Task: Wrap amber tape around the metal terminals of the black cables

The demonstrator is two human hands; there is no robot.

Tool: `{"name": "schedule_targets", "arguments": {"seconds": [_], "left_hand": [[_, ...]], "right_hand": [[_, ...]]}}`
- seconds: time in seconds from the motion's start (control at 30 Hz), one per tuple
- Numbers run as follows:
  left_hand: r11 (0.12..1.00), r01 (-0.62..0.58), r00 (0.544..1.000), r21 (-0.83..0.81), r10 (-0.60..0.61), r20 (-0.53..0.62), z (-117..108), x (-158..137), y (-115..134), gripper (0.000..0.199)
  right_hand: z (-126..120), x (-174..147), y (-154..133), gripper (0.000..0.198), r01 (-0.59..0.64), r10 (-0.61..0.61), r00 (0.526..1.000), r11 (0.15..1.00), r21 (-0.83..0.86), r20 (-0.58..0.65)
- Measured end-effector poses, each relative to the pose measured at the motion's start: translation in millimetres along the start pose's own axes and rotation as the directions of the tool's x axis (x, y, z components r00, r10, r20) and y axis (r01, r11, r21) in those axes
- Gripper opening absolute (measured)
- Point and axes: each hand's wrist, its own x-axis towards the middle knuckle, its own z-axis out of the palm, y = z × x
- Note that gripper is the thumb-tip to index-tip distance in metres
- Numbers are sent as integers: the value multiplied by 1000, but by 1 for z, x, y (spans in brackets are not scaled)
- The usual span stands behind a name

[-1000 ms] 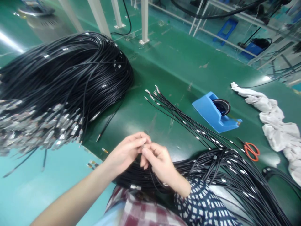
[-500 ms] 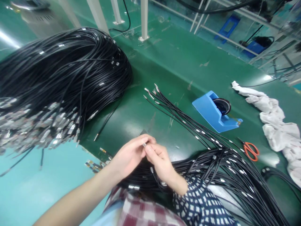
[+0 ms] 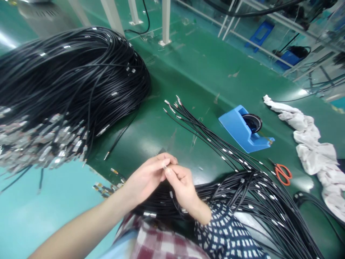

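My left hand (image 3: 147, 178) and my right hand (image 3: 184, 189) meet above the near edge of the bench, thumbs and fingertips pressed together. Between them is a small silvery cable end (image 3: 165, 167), mostly hidden by the fingers. Below the right hand, a thin black cable with a pale tag (image 3: 171, 194) hangs down. Under both hands lies a bundle of black cables (image 3: 258, 194), dotted with small white labels and spreading to the right. Several loose cables (image 3: 199, 126) stretch from it toward the back, metal tips outward.
A large coil of black cables (image 3: 115, 79) fills the left, its silvery ends (image 3: 54, 144) overhanging the edge. On the green bench (image 3: 199, 72) to the right are a blue tape dispenser (image 3: 237, 129), orange-handled scissors (image 3: 283, 174) and crumpled white cloth (image 3: 307, 140). Posts (image 3: 166, 21) stand at the back.
The view has shifted slightly, so the bench items appear a little farther left. Both hands stay pressed together, with only a slight movement of the fingertips.
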Motion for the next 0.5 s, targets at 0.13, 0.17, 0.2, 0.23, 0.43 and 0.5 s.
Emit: {"name": "schedule_targets", "arguments": {"seconds": [0.13,0.17,0.2,0.23,0.43,0.5], "left_hand": [[1000,4,1000,22,-4,-3,0,0,1,11],[999,0,1000,33,1,-12,0,0,2,11],[999,-10,1000,52,11,-24,0,1,3,12],[996,-32,999,81,35,-40,0,1,4,12],[895,-291,938,338,336,-84,-3,-1,9,18],[895,-292,935,338,341,-96,-5,-1,8,15]], "right_hand": [[-1,1,0,40,4,-4,1000,1000,0,10],[-2,1,0,40,3,-3,1000,1000,1,16],[-2,2,0,40,4,-4,1000,1000,0,23],[-3,3,0,40,4,-4,1000,1000,-4,29],[-3,1,3,33,18,-18,998,1000,-5,61],[-3,0,5,31,23,-24,998,1000,22,51]]}}
